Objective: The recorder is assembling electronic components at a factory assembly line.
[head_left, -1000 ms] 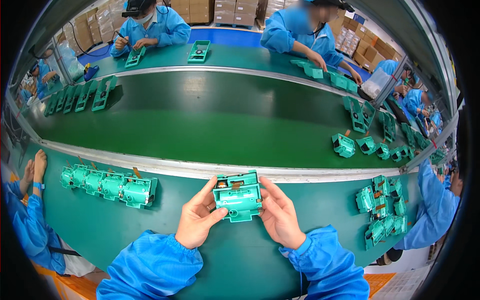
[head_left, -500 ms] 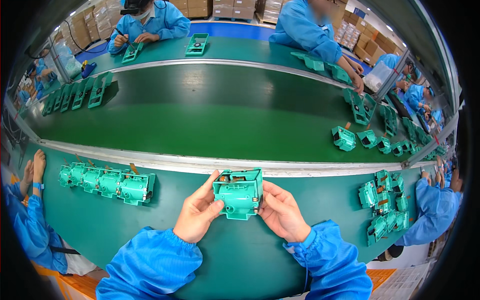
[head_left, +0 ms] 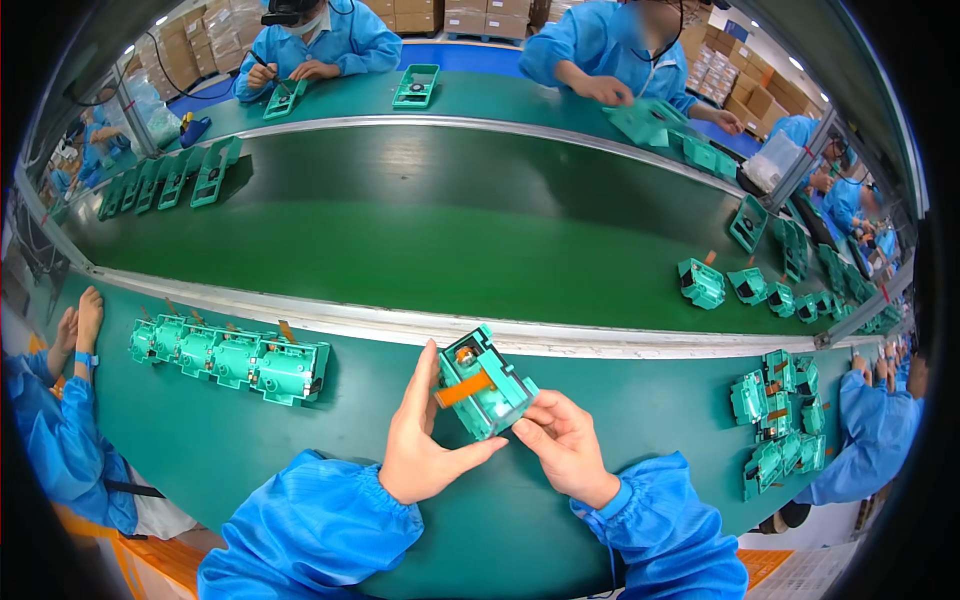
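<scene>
A green plastic housing (head_left: 497, 405) is held over the near table, tilted, with its open side showing. An orange flat ribbon cable (head_left: 464, 389) lies across it and a coppery round part shows inside. My right hand (head_left: 568, 445) pinches the housing at its lower right corner between thumb and fingers. My left hand (head_left: 425, 440) is spread around the left side, fingers up and thumb stretched beneath the lower edge. Whether its fingertips touch the housing is hard to tell.
A row of similar green housings (head_left: 235, 357) stands at left, with another cluster (head_left: 775, 425) at right. Beyond the metal rail (head_left: 380, 325) runs a green conveyor belt (head_left: 400, 230) carrying more green parts. Co-workers in blue sit across and at both sides.
The housing has turned from its rounded face to its open side, bringing the ribbon cable into view. My left hand has loosened and spread. A co-worker across has drawn a hand back from the belt.
</scene>
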`<state>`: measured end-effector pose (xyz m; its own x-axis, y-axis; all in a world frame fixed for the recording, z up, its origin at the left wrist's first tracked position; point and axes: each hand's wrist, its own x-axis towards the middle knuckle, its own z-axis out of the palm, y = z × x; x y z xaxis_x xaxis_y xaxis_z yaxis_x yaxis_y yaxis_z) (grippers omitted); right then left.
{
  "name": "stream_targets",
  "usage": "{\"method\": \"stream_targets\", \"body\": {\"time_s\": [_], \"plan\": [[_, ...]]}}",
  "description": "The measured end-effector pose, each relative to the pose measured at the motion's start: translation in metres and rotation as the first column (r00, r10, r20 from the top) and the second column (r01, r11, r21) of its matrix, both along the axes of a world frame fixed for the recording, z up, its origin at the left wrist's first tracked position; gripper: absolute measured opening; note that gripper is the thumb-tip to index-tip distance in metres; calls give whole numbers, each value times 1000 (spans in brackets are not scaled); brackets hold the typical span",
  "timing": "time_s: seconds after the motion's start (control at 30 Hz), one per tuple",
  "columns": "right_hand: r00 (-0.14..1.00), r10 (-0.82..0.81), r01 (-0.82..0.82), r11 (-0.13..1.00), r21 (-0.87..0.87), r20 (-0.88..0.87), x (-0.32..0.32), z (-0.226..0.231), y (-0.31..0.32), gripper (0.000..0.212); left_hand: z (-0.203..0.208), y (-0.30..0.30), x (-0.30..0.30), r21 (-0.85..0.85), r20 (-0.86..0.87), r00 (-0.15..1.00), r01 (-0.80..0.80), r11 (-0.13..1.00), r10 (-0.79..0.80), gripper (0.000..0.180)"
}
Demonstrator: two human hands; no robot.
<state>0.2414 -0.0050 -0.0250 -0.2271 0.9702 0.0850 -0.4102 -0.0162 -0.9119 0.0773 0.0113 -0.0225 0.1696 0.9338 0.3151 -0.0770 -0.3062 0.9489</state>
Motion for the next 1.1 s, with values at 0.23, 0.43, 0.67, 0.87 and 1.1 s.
{"method": "stream_targets", "body": {"time_s": [0.23, 0.43, 0.67, 0.87, 1.1], "plan": [[999, 20, -22, 996, 88, 29, 2, -7, 1, 25, 2, -7, -4, 241, -234, 950, -149, 959, 206, 88], [984, -52, 26, 988, 149, 169, 6, -5, 0, 35, 8, 1, -3, -48, -20, 999, -31, 998, 30, 87], [710, -428, 11, 801, 599, 559, 5, 13, 6, 92, -12, 0, -11, -359, 920, 389, 784, 506, 50, 78], [769, -431, -38, 705, 708, 471, 4, 8, 4, 83, -23, 1, -15, -144, 966, 221, 891, 431, -136, 63], [737, -425, -74, 723, 687, 526, 4, 10, 6, 80, -8, -1, -17, -85, 975, 163, 898, 432, -148, 60]]}}
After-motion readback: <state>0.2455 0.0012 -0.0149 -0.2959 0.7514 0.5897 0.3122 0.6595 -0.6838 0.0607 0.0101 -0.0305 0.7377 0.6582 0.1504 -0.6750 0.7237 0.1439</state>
